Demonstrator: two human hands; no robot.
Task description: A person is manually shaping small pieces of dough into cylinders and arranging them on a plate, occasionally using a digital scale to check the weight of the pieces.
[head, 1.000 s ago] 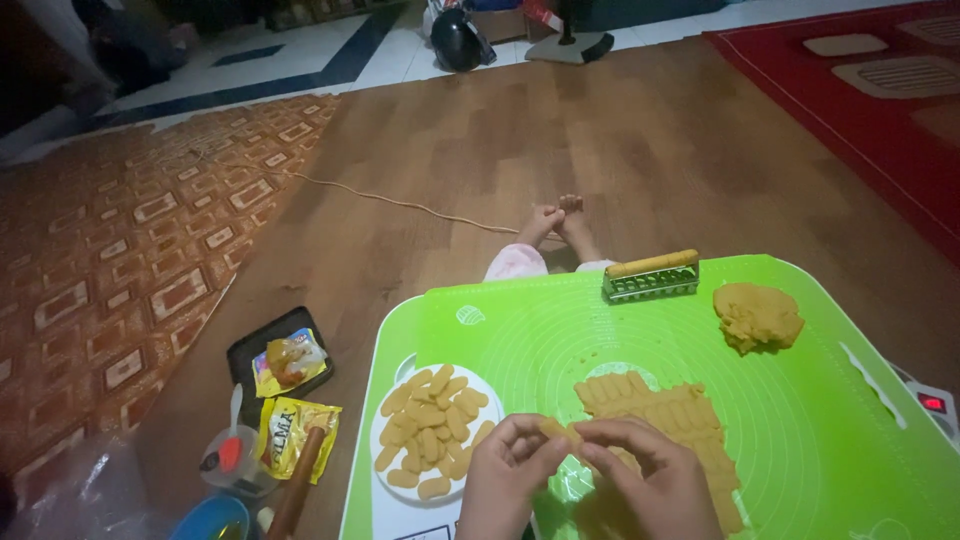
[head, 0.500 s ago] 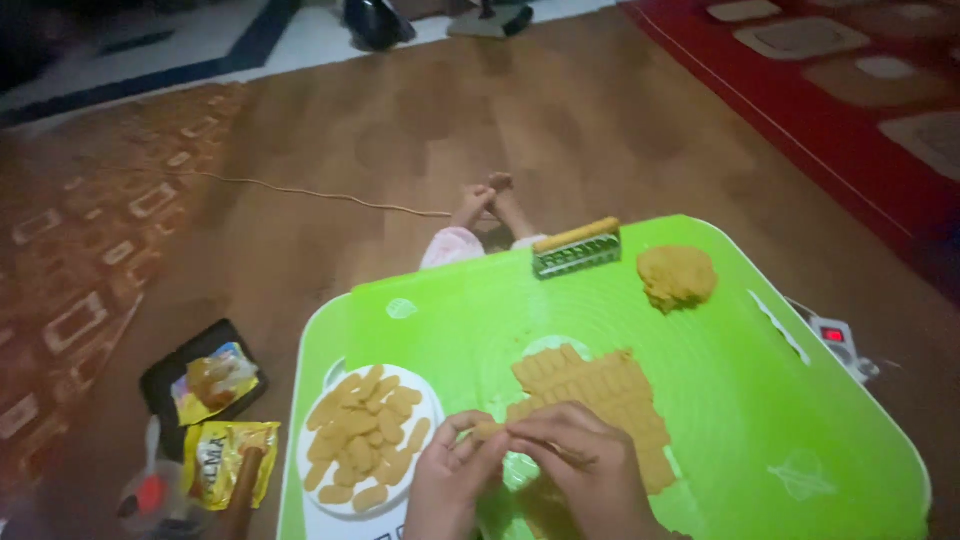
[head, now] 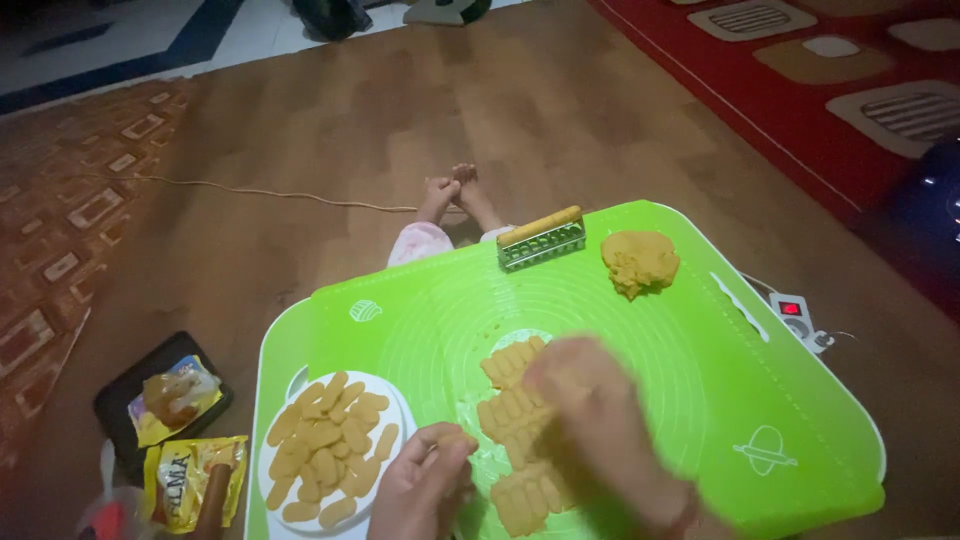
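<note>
Dough shaping is underway: left hand (head: pixel 425 488) is pinching a dough piece (head: pixel 455 438); right hand (head: pixel 590 425), blurred, fingers unreadable, is perhaps reaching over the cut dough strips (head: pixel 515 415), plate (head: pixel 395 400) at nine o'clock.

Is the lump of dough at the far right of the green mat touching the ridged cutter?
No, the lump of dough sits apart from the ridged cutter, with bare green mat between them.

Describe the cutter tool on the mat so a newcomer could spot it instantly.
Start at the bright green mat. Along its far edge, left of the dough lump, lies the cutter. It alone is metal, a ribbed grid topped by a yellow bar.
</note>
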